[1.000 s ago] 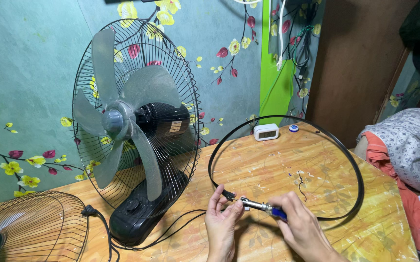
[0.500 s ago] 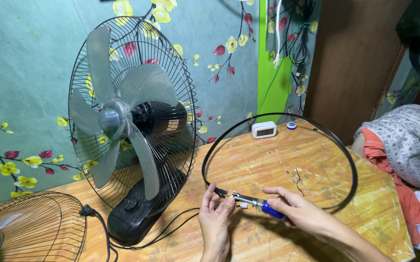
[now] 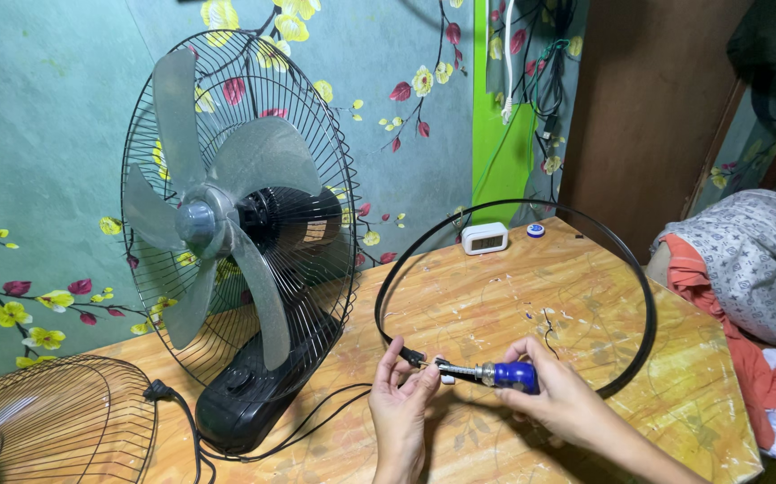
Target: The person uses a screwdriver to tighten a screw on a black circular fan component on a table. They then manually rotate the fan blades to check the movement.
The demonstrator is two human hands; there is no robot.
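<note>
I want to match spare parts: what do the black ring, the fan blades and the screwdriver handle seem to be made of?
Black ring: probably plastic, smooth and slightly glossy. Fan blades: translucent grey plastic, since the grille shows through. Screwdriver in the right hand: glossy blue handle, likely plastic, with a shiny metal shaft.

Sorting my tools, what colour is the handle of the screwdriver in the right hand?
Blue handle, seen best in the head view.
</note>
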